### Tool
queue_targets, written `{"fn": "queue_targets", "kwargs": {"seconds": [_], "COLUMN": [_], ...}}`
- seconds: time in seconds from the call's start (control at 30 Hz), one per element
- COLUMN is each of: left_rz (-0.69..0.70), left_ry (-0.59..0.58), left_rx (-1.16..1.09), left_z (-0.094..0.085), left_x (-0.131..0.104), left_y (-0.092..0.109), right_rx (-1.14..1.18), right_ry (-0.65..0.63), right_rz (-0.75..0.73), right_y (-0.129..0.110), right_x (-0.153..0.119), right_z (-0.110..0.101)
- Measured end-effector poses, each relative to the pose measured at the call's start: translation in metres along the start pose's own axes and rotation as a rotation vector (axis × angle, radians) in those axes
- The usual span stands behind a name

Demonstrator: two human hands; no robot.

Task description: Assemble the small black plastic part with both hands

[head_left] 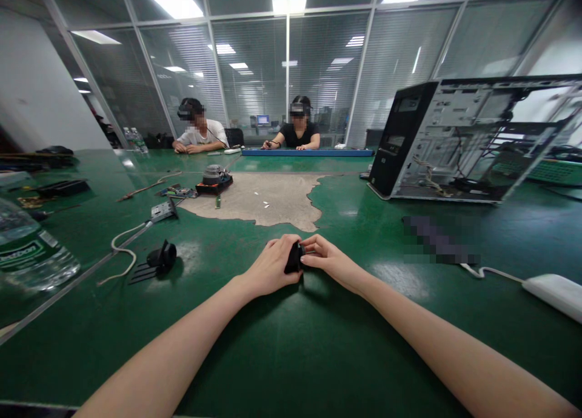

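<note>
Just above the green table, near the middle, a small black part [293, 259] sits between my two hands; its exact kind is hard to make out. My left hand [273, 265] wraps around its left side, thumb below and fingers over the top. From the right, the fingertips of my right hand [328, 258] pinch its edge. To the left lies a black round plastic piece with long prongs [160, 258]. A metal bracket [163, 210] and a pale cable [122, 248] lie beyond it.
An opened computer case [404, 142] stands at the right. A worn beige patch [273, 194] with a heatsink-like assembly [213, 179] lies ahead. A large water bottle [31, 248] is at left, a white power strip [555, 294] at right. Two people sit across the table.
</note>
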State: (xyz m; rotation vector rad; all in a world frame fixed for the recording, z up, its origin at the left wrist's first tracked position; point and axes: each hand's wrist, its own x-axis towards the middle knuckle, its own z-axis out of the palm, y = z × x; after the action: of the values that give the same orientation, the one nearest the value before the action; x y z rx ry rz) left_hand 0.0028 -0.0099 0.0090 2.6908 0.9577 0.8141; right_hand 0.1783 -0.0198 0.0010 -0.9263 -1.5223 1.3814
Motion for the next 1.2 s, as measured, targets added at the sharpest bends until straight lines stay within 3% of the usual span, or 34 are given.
{"fn": "queue_targets", "kwargs": {"seconds": [0.1,0.43,0.67,0.87,1.07,1.2], "left_rz": [0.0,0.003,0.002,-0.001,-0.009,-0.015], "left_ry": [-0.003,0.005,0.006,0.009,-0.011,0.001], "left_rx": [0.0,0.001,-0.014,-0.013,-0.005,-0.011], "left_z": [0.0,-0.001,0.001,0.0,-0.001,0.0], "left_x": [0.0,0.0,0.0,0.0,0.0,0.0], "left_y": [0.0,0.0,-0.001,0.0,0.0,0.0], "right_rx": [0.04,-0.024,0.012,0.03,0.049,0.093], "right_ry": [-0.046,0.061,-0.035,0.063,0.195,0.162], "right_rz": [-0.012,0.006,-0.006,0.005,0.075,0.122], "right_y": [-0.003,0.002,-0.006,-0.004,0.0,0.003], "right_x": [-0.002,0.001,-0.003,-0.002,0.002,0.004], "right_z": [0.0,0.002,0.002,0.004,-0.01,-0.006]}}
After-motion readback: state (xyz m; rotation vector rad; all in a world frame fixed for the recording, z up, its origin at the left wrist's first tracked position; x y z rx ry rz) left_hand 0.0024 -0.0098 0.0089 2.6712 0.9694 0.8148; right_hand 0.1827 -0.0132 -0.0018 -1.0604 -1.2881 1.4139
